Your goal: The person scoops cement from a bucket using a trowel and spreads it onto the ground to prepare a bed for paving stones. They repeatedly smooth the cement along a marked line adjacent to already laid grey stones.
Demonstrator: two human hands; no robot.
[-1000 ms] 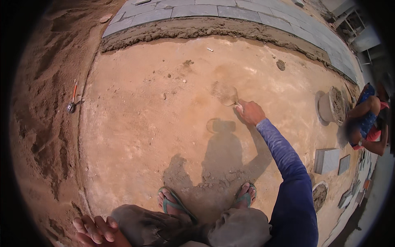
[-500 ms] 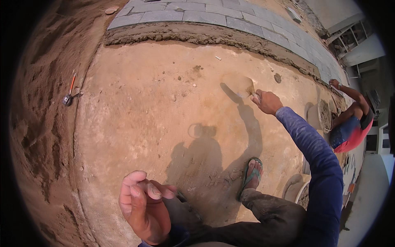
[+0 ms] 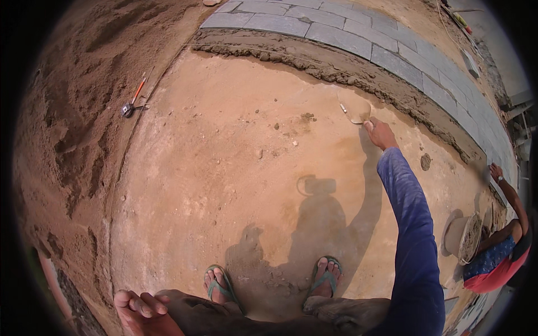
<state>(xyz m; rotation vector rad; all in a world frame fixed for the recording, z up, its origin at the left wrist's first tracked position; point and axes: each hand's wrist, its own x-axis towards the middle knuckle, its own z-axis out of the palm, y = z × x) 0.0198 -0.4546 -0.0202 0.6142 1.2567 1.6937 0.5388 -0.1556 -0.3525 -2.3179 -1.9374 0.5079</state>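
Note:
My right hand (image 3: pixel 381 133) reaches far out on an extended arm and grips a trowel (image 3: pixel 358 111). The broad, sand-coloured blade hovers over or rests on the ground near the mortar bed; I cannot tell whether it touches. Beyond it runs a strip of wet grey mortar (image 3: pixel 269 49) with a ragged near edge, along the laid grey stone slabs (image 3: pixel 330 35). Low at the left, my left hand (image 3: pixel 144 316) is partly cut off by the frame. Its fingers are loosely bent, with nothing visible in them.
A tape measure (image 3: pixel 127 110) and an orange pencil-like stick (image 3: pixel 139 89) lie left, beside loose sand (image 3: pixel 67 151). A string line (image 3: pixel 124 159) borders the sand. At right, a co-worker (image 3: pixel 499 263) crouches by a bucket (image 3: pixel 460 238). A mortar lump (image 3: pixel 425 162) sits on the ground.
My right hand has carried the trowel farther out, closer to the mortar strip. My left hand has dropped toward the lower left. The view has shifted, and both sandalled feet now show.

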